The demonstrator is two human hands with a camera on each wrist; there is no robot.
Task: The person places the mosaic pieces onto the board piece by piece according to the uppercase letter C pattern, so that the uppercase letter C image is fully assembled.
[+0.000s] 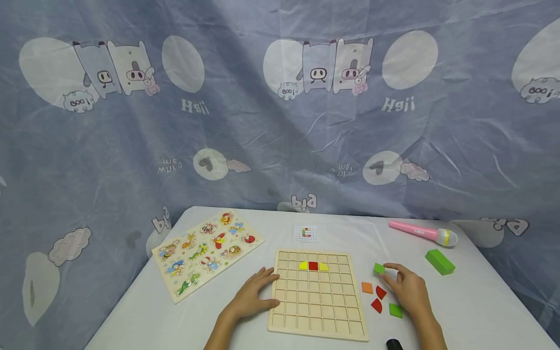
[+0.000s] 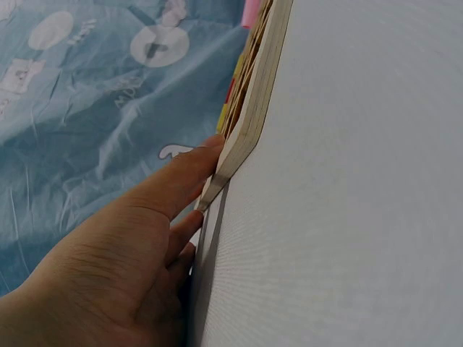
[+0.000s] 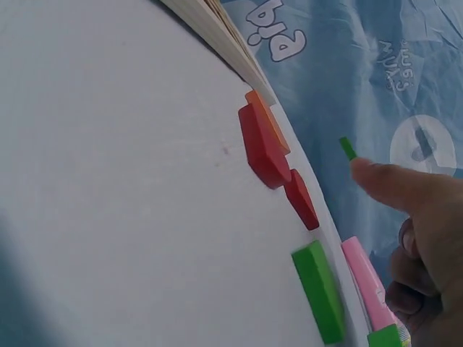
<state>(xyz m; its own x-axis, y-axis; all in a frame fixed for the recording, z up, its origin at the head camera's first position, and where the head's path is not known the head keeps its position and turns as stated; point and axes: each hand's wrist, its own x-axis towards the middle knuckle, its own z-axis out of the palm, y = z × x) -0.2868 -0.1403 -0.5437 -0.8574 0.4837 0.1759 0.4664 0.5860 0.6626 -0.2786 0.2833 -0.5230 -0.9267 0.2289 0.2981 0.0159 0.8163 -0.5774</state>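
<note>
"Where's the green tile (image 1: 378, 268)?"
"Pinched in the right hand (image 1: 408, 290), raised off the worktop (image 1: 175, 330), right of the board (image 1: 315, 311)."
"And the left hand (image 1: 251, 297)?"
"Thumb and fingers apart, touching the board's left edge."
"What's on the board?"
"A red square (image 1: 313, 266) between two yellow pieces (image 1: 304, 265). Orange (image 1: 367, 288) and red pieces (image 1: 376, 306) lie just beside it."

Wooden grid board (image 1: 315, 297), seemingly matt

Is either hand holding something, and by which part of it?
The right hand pinches a green piece by its side nearest that hand; the left hand only touches the board.
</note>
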